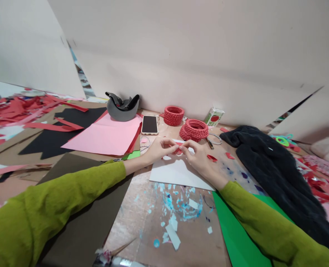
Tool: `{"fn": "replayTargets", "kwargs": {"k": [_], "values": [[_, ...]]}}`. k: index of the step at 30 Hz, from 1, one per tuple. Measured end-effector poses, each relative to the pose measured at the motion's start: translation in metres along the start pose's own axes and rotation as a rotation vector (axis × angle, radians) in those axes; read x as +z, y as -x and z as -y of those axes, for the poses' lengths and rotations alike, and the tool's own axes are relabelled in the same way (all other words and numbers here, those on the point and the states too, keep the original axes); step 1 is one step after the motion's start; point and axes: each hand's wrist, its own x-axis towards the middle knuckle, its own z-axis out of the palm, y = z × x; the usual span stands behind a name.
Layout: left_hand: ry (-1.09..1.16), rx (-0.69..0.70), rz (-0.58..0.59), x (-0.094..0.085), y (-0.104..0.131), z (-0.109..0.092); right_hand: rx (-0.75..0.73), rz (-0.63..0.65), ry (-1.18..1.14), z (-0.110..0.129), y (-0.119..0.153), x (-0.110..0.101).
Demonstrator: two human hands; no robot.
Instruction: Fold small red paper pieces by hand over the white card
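Observation:
My left hand and my right hand meet over a white sheet at the middle of the table. A small red paper piece is pinched between the thumbs and fingers of both hands. Its exact shape is partly hidden by the fingertips. Just beyond my hands sit a red ring stack and a second red ring stack. Two red scraps, one of them a folded scrap, lie right of my right hand.
Left are pink paper, a grey cap, black paper and a phone. A small carton stands by the wall. Dark cloth and green paper lie right. White scraps are scattered in front.

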Motion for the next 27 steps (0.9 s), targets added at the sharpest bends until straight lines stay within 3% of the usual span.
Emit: {"fn": "replayTargets", "kwargs": {"k": [5,10,14,17,27], "values": [[-0.032,-0.026,0.016,0.0012,0.0016,-0.0007,-0.006,-0.039,-0.004,-0.0013,0.0005,-0.0004],[0.094,-0.010,0.075,0.0004,-0.0007,0.0037,-0.052,-0.058,-0.025,0.0030,0.0012,-0.0016],[0.213,-0.109,-0.046,-0.0032,-0.0040,0.0068,-0.154,-0.157,0.014,0.0057,0.0016,-0.0010],[0.245,-0.152,-0.099,-0.0053,-0.0049,0.0066,-0.203,-0.104,0.054,0.0052,0.0022,-0.0001],[0.241,-0.193,0.003,-0.0051,-0.0034,0.0044,-0.217,-0.011,-0.046,0.0084,0.0019,-0.0030]]}}
